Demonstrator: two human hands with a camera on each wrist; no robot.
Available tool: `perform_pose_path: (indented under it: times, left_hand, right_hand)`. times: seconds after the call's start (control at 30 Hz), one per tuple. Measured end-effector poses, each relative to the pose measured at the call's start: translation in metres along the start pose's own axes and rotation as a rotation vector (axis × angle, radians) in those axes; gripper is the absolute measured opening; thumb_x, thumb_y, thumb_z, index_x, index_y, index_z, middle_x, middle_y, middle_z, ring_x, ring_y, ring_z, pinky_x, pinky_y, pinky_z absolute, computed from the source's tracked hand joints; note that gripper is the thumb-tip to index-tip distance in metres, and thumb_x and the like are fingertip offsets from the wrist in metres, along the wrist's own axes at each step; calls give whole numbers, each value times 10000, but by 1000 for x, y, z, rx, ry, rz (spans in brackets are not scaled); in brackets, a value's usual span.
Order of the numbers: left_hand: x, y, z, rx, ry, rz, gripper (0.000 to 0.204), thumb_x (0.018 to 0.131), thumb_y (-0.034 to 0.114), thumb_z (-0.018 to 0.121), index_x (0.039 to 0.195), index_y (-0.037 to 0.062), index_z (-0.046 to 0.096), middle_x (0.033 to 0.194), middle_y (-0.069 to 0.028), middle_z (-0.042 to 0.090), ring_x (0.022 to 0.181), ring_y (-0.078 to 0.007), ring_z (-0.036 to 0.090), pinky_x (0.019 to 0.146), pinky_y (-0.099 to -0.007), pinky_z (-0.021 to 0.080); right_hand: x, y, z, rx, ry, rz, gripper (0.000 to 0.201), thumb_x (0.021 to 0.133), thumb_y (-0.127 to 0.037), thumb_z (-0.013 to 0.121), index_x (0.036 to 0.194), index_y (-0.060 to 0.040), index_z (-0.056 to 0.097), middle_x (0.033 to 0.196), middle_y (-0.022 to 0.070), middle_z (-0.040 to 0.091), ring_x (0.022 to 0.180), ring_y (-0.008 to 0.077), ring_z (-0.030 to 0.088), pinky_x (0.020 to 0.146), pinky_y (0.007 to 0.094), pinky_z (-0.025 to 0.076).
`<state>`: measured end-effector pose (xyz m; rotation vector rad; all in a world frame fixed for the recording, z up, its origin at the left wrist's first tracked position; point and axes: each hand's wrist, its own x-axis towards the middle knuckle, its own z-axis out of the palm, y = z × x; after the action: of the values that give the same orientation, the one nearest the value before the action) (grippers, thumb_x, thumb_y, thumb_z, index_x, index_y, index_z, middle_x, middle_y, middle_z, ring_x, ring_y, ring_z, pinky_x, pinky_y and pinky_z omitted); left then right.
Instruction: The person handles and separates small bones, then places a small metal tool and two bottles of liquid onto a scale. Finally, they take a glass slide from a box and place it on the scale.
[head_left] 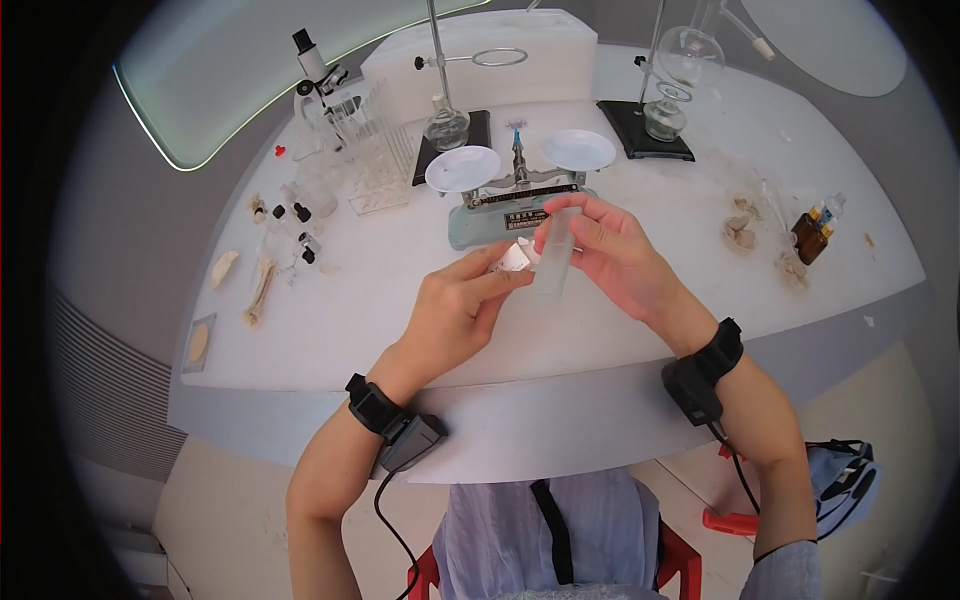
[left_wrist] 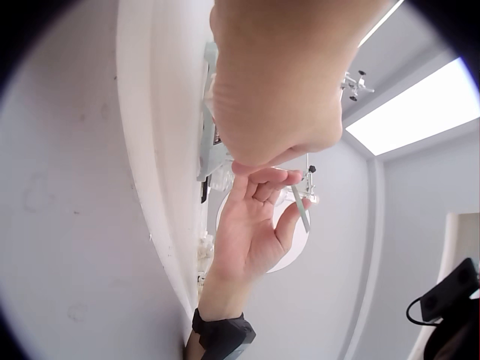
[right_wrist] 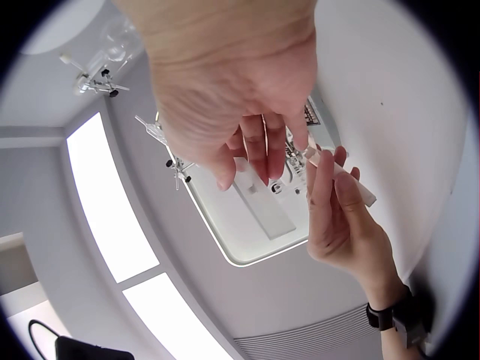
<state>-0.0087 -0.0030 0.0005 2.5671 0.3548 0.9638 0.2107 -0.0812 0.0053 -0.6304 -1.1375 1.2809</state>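
Observation:
In the head view my right hand [head_left: 625, 260] pinches a clear flat glass slide [head_left: 556, 262] between thumb and fingers, tilted upright over the table. Its thin greenish edge shows in the left wrist view, and its flat face [right_wrist: 262, 201] in the right wrist view. My left hand [head_left: 455, 305] grips a small white box-like piece [head_left: 516, 257] with thumb and fingertips, close beside the slide. One end of that piece [right_wrist: 365, 191] sticks out past the left fingers in the right wrist view. Just behind both hands stands a pale green balance [head_left: 475, 228] with two white pans.
Ring stands with black bases [head_left: 645, 135] and flasks stand at the back. On the left are a microscope [head_left: 315, 65], a clear test tube rack [head_left: 378, 200], small bottles and a bone [head_left: 262, 290]. Brown bottles [head_left: 812, 240] stand at the right. The table's front edge runs below my hands.

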Motion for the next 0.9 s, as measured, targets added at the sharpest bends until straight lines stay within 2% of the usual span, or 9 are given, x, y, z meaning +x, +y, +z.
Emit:
perform_pose_path:
  times: [0.07,0.2,0.37,0.47,0.83,0.9]
  left_hand:
    - [-1,-1,1,-20,3,-2,337,781,-90,632,1047,90,736,1261,-174,635,934,-325,698,785,-358,575]
    - [1,4,-2,-69,-50,-34,333,815,-130,605,1052,65,735,1282,-172,631,999,-308,692,835,-340,550]
    - [2,7,-2,-169,-41,-48,354,829,-134,594,1060,88,745,1290,-163,631,1022,-281,685,861,-328,537]
    - [2,8,-2,-229,-29,-48,353,831,-134,596,1059,88,748,1294,-158,631,1027,-267,681,868,-324,533]
    - [3,10,-2,-326,-19,-52,401,820,-162,560,1067,90,750,1292,-167,630,1019,-272,683,846,-319,539]
    - [3,10,-1,-333,-12,-79,350,826,-144,581,1039,72,756,1283,-163,640,959,-228,688,846,-312,531]
  right_hand:
    - [1,2,-3,19,87,-8,330,1000,-253,585,1253,-43,562,1139,90,645,1115,176,597,1025,358,453]
    - [2,4,-4,25,120,14,334,997,-253,588,1257,-46,556,1139,87,644,1104,176,602,982,361,481]
    - [3,3,-6,-6,152,0,350,996,-259,587,1274,-53,533,1137,87,644,1066,167,617,864,353,542]
    - [3,3,-7,-8,165,0,344,998,-261,583,1269,-56,534,1131,84,645,1044,163,627,840,343,553]
    - [4,6,-10,4,221,5,360,996,-269,584,1263,-33,530,1120,88,645,1042,176,635,839,346,572]
    - [4,7,-11,6,229,5,362,996,-269,585,1262,-29,529,1122,91,644,1043,178,635,840,347,574]
